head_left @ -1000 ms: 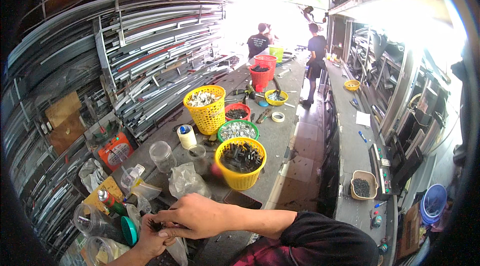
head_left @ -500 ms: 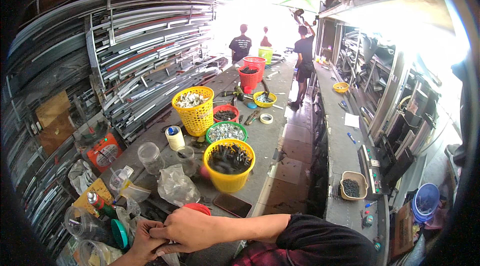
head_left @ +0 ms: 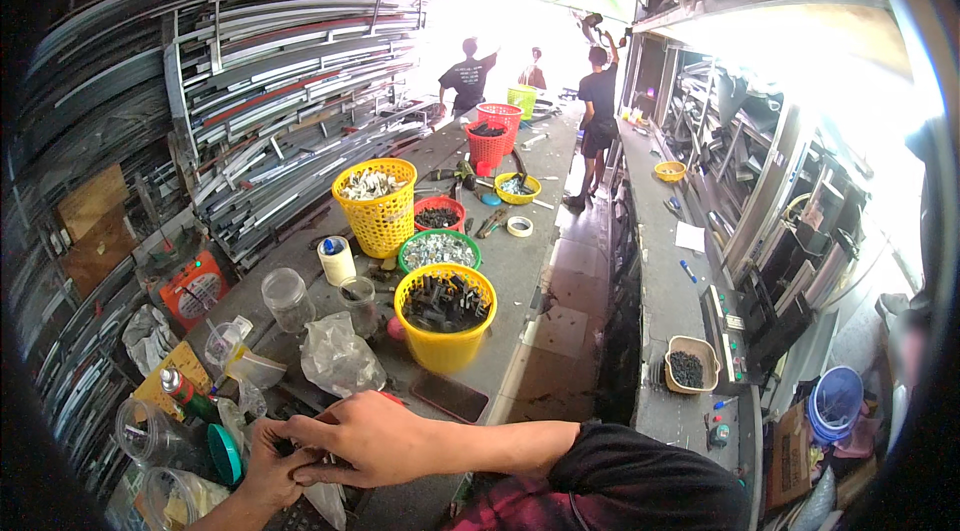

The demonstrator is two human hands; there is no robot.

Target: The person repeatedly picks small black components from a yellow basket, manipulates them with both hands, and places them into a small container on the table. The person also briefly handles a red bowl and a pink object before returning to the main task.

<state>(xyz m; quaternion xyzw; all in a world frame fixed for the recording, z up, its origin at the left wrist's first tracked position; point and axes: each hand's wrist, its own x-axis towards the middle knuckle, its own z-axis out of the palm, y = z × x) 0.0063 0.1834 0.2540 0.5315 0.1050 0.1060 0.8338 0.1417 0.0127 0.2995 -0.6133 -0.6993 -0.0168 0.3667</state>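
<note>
At the near left edge of the bench my two hands meet. My left hand (head_left: 266,471) is closed, its fingers bent against the other hand. Reaching across from the right, my right hand (head_left: 352,443) has its fingers curled down over the left one. Something small and dark shows between the fingers, too hidden to name. Clear plastic (head_left: 326,503) hangs just below them. Close to my left hand lie a teal lid (head_left: 225,455) and a clear jar (head_left: 150,431). A crumpled clear plastic bag (head_left: 342,355) lies just beyond my right hand, with a phone (head_left: 449,398) to its right.
Ahead on the bench stand a yellow basket of black pieces (head_left: 445,346), a green basin of metallic pieces (head_left: 440,252) and a taller yellow basket (head_left: 374,221). A side bench (head_left: 650,261) runs along the right. Long metal profiles (head_left: 290,81) fill the left racks. Several people stand farther off.
The whole view has shifted slightly, so the bench things sit a little left and higher. My hands stay together, the fingers slightly shifted. A distant person on the left has raised an arm.
</note>
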